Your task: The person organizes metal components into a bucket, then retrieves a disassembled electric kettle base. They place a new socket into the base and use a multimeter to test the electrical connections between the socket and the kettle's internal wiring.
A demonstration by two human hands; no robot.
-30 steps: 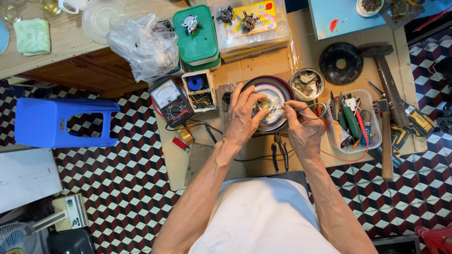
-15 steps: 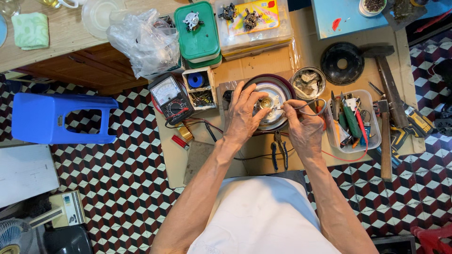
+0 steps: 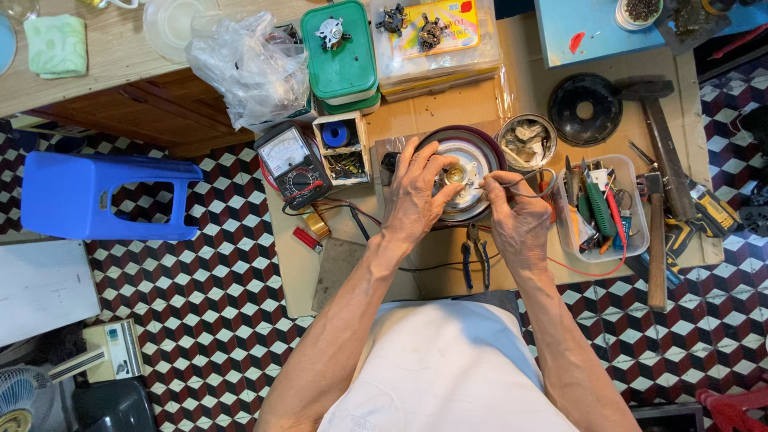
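Note:
A round metal device with a dark red rim (image 3: 472, 152) lies on the cardboard work surface (image 3: 416, 272), a brass hub at its middle. My left hand (image 3: 416, 196) rests on its left side, fingers spread over the plate beside the hub. My right hand (image 3: 518, 220) pinches a thin grey wire (image 3: 530, 192) that loops to the right, its tip held at the plate's right edge. Blue-handled pliers (image 3: 475, 260) lie just below the device, between my wrists.
An analog multimeter (image 3: 292, 164) sits left of the device. A clear tray of screwdrivers (image 3: 600, 212), two hammers (image 3: 656, 232), a black disc (image 3: 584, 108), a small metal bowl (image 3: 526, 142), green boxes (image 3: 344, 52), a plastic bag (image 3: 252, 68) and a blue stool (image 3: 104, 196) surround it.
Both hands stay on the round device. The fingers shift slightly, and the view has drifted a little.

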